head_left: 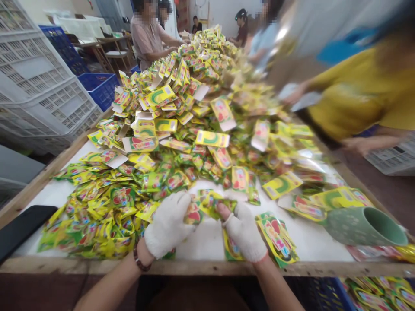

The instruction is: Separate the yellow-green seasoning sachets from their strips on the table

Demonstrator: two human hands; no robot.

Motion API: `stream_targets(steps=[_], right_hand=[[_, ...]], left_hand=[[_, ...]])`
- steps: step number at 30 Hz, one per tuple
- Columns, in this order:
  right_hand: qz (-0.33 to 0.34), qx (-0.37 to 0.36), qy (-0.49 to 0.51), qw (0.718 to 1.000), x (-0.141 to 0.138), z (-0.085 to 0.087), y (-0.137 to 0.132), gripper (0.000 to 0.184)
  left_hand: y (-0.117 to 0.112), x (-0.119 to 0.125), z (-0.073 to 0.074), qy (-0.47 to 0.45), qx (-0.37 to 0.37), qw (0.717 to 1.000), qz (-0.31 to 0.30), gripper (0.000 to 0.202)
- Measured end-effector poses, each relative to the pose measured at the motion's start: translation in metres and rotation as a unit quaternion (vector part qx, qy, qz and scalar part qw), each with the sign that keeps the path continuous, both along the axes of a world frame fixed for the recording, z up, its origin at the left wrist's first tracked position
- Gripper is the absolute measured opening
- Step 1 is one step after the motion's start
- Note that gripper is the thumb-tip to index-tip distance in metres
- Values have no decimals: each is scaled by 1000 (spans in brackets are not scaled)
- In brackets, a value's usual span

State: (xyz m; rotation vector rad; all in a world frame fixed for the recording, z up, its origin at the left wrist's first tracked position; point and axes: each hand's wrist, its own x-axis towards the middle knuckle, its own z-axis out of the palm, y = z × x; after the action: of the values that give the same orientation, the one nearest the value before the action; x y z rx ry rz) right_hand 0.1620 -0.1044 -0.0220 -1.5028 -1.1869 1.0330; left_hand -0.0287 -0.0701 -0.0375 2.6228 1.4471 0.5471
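Observation:
Both my hands wear white knit gloves and meet over the near edge of the table. My left hand point(168, 222) is closed round a small bunch of green-and-yellow sachets point(207, 204). My right hand point(244, 231), with a bare fingertip showing, pinches the same bunch from the right. A short stack of larger printed packets point(277, 237) lies just right of my right hand. A loose heap of small sachets point(106, 211) lies left of my left hand.
A huge pile of yellow packets point(194, 99) covers the white table with its wooden rim point(201, 268). A green mug point(363, 226) lies on its side at right. A black phone point(22, 226) rests at left. White crates point(39, 82) stand left; several people work around the table.

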Motion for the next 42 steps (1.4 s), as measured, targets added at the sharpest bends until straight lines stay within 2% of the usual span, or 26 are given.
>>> stream_targets(steps=[7, 12, 15, 21, 27, 29, 32, 37, 39, 42], right_hand=[[81, -38, 35, 995, 8, 10, 2, 30], [151, -48, 24, 987, 18, 8, 5, 25], [165, -56, -2, 985, 23, 7, 7, 24], [166, -27, -62, 984, 14, 9, 8, 17], [79, 2, -206, 975, -4, 1, 1, 14], [76, 33, -192, 978, -2, -1, -1, 13], [65, 68, -186, 978, 3, -2, -3, 10], [58, 71, -182, 979, -2, -4, -5, 16], [63, 65, -161, 983, -4, -5, -6, 12], [25, 72, -149, 986, -3, -5, -7, 8]], left_hand=[[4, -4, 2, 14, 0, 1000, -17, 49], [7, -10, 4, 42, -3, 995, -91, 50], [5, -12, 7, 43, -14, 991, -124, 52], [0, -4, 7, 42, -18, 994, -97, 44], [-10, 11, -9, 14, 16, 1000, -15, 36], [-13, 12, -12, 3, 18, 1000, 3, 38], [-15, 13, -13, 1, 18, 1000, -5, 39], [-17, 17, -14, -9, 30, 999, 5, 38], [-18, 17, -15, -15, 34, 999, 14, 42], [-18, 15, -15, -14, 31, 999, 19, 44]])
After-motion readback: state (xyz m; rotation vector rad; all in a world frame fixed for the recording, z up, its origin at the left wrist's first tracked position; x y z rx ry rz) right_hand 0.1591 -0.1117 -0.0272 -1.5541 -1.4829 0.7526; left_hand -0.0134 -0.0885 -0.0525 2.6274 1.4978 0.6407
